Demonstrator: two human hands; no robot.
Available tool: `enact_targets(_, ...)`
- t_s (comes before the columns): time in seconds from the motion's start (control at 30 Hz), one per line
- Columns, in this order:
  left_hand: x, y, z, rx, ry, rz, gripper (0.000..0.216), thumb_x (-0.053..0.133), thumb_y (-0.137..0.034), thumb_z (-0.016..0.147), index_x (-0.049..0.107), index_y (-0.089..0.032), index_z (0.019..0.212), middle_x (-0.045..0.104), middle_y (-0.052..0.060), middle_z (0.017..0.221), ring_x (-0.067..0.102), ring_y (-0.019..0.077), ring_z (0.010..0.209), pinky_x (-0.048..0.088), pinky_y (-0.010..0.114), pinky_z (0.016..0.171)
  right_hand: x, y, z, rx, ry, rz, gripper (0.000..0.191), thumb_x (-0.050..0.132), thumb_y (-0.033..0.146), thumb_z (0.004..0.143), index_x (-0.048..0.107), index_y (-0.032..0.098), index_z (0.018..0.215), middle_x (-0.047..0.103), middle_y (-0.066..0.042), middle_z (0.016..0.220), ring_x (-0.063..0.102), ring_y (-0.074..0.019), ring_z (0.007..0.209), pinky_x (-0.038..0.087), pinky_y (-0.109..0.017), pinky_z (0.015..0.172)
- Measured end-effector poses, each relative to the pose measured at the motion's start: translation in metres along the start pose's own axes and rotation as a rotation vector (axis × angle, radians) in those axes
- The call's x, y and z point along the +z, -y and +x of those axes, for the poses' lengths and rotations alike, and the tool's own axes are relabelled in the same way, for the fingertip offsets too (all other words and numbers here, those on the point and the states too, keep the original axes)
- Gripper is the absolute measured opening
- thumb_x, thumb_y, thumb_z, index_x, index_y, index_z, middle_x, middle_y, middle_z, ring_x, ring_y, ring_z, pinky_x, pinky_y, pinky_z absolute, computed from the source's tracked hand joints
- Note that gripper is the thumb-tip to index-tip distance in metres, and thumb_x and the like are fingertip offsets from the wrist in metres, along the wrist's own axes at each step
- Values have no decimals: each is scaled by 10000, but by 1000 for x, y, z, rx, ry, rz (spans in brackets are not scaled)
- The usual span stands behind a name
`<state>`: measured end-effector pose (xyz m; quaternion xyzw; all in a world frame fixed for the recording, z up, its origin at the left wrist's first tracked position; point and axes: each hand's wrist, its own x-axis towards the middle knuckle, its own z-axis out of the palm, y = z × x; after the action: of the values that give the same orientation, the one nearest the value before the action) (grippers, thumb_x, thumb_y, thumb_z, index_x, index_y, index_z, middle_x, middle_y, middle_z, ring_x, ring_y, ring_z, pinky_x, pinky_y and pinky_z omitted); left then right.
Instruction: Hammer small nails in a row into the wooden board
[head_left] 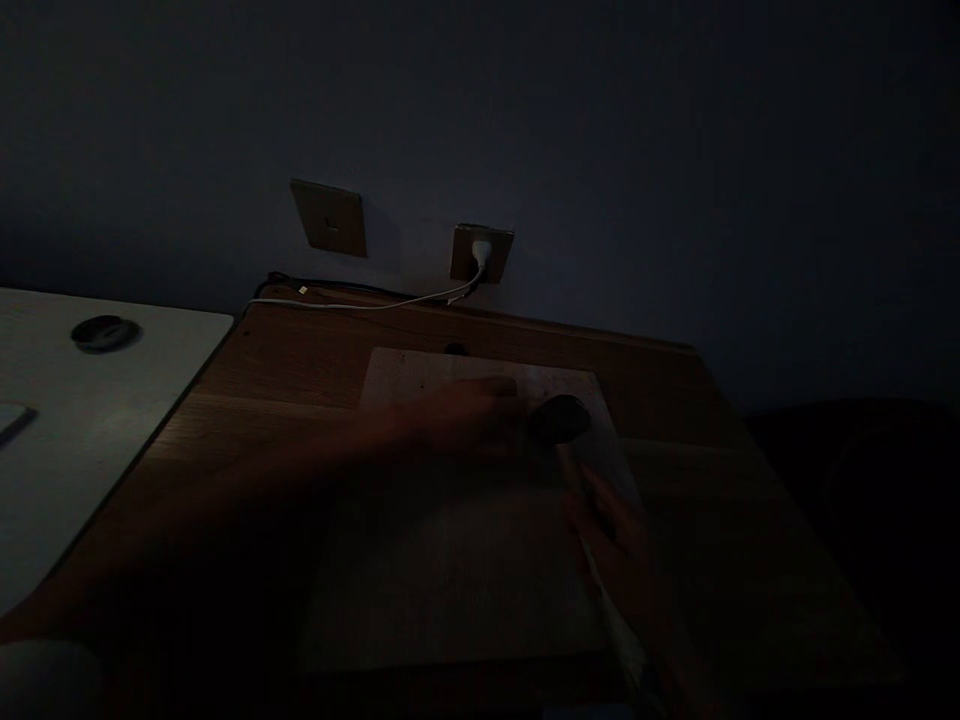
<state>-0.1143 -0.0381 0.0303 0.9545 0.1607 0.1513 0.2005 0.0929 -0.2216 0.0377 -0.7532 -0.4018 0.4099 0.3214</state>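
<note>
Work appears to be in progress, with both hands engaged over the pale flat board (450, 570); the board is laid on the wooden desk (247, 350), so that much is set up; the frame is very dark, so details are limited.

A dark round object (559, 420) is seen at the board's far right part; whether it is rested on the board or held just above cannot be told. A pale slim handle-like piece (568, 465) is gripped by the right hand (619, 555), with thumb and fingers closed around it; its far end is met by the dark round object, but whether the two are joined cannot be told.

The left hand (465, 415) is stretched over the board, just beside the dark round object; it is blurred, so whether its fingers are apart, together or clamped on something cannot be told.

No finished result is shown; the stage is judged as midway, and what is left cannot be made out. Off to the left, a dark ring-shaped item (101, 333) is placed on the white table (75, 430), well apart from both hands.
</note>
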Motion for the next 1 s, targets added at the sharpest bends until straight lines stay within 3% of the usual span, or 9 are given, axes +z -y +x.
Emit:
enact_targets(0.1,11,-23,5,168,52,224,243,704,-275,932,724,-147,1137,703,157,1170,664,300,1109,530,403,936,-2,-7,-1,35,-13,24,886,647,687,835,544,129,1515,526,73,566,488,-136,425,413,-243,377)
enact_targets(0.2,25,-33,12,199,51,367,132,687,-221,941,768,-154,1020,722,150,1154,669,302,1101,528,418,925,-2,-8,-1,26,8,44,891,647,695,835,540,124,1511,526,73,555,485,-141,423,412,-247,373)
enact_targets(0.3,29,-35,15,190,20,376,91,688,-190,934,762,-142,959,735,146,1110,684,282,1030,525,407,886,-1,-6,-3,5,-2,43,853,637,691,846,564,129,1484,534,66,575,491,-138,443,420,-245,391)
enact_targets(0.43,17,-34,11,170,62,300,99,646,-178,958,719,-136,1009,755,129,1028,698,264,963,515,394,900,0,-6,-5,4,-27,56,831,627,675,870,555,127,1491,539,59,595,504,-140,475,424,-239,406)
enact_targets(0.57,-6,-17,4,-56,21,132,117,602,-181,977,687,-143,1048,748,102,975,687,205,848,506,311,790,0,-12,-3,12,5,81,832,618,672,883,534,119,1499,534,62,600,506,-139,476,429,-238,407)
enact_targets(0.7,-21,18,-5,-248,-62,36,143,613,-90,885,718,-134,972,746,93,963,683,187,824,494,277,741,0,-17,0,27,5,79,855,621,675,870,515,123,1514,554,60,608,530,-145,480,444,-246,412)
enact_targets(0.83,-17,44,-12,-276,-99,58,155,629,-85,864,751,-139,942,752,91,960,692,188,823,498,275,744,-1,-14,-1,8,20,70,852,597,679,883,500,124,1522,542,68,593,523,-145,472,439,-248,409)
enact_targets(1.0,-11,47,-12,-191,-111,20,162,632,-119,921,771,-149,999,753,96,1020,700,197,906,527,300,840,-1,-12,-2,5,13,58,869,586,693,873,507,93,1496,527,71,580,516,-146,470,439,-251,406)
